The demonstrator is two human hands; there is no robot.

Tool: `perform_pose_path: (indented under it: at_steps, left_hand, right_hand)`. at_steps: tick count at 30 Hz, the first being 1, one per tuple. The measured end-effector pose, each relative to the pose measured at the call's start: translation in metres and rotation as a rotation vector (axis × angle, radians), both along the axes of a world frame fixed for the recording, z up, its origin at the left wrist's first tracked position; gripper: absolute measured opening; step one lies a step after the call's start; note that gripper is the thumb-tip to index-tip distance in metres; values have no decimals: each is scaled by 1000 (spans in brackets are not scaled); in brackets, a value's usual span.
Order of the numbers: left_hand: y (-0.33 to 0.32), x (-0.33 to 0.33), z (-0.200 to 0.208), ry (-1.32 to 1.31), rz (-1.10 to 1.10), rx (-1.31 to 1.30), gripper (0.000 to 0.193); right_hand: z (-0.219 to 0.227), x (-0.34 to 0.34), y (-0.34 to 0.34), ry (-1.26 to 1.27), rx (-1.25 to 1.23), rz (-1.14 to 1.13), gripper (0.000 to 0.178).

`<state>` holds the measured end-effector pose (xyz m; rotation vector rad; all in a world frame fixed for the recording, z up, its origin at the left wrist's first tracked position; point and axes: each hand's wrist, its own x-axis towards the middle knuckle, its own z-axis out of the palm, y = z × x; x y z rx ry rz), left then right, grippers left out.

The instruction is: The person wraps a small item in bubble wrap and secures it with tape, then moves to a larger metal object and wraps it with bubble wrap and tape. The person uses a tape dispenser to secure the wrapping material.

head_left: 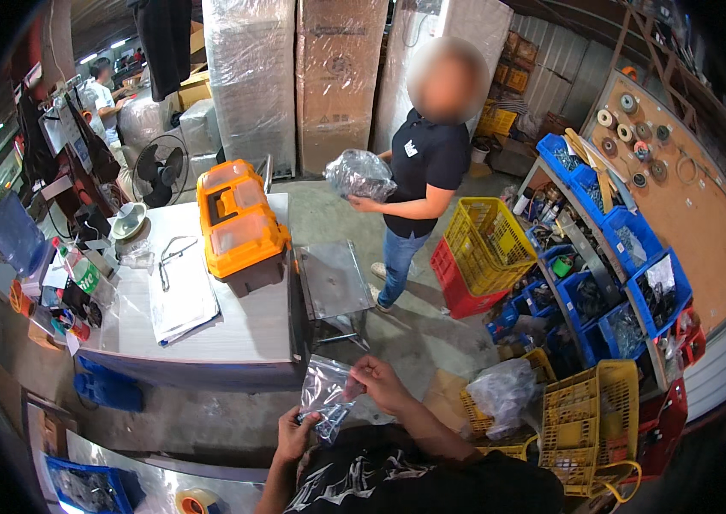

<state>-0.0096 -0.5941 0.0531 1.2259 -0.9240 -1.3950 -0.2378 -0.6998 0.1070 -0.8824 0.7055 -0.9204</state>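
Observation:
A clear plastic bag (pixel 325 383) is held up in front of my body, between my two hands. Some small, shiny metal pieces lie in its lower part; they look like screws, but their exact kind is hard to make out. My left hand (pixel 292 435) pinches the bag low on its left side. My right hand (pixel 380 385) grips its upper right edge, fingers closed on the plastic. Beyond the bag stands a grey-topped stool (pixel 333 278), apart from both hands.
At left, a table (pixel 256 334) bears an orange toolbox (pixel 239 218), papers and a bottle. Ahead, a person (pixel 427 163) holds a plastic-wrapped bundle (pixel 361 175). Yellow crates (pixel 573 420) and a rack of blue parts bins (pixel 658 291) stand at right. A tape roll (pixel 196 502) lies at lower left.

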Motion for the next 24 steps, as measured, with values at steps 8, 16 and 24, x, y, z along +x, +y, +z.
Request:
perform_pose_path:
  at_steps: [8, 16, 24]
  left_hand:
    - [1, 11, 24, -133, -42, -4, 33]
    - [4, 26, 12, -164, -41, -28, 36]
    - [6, 34, 1, -162, -40, 7, 37]
  right_hand:
    - [-5, 13, 3, 21, -3, -15, 11]
    - [6, 25, 4, 91, 8, -12, 13]
    - [-3, 32, 3, 127, -3, -19, 14]
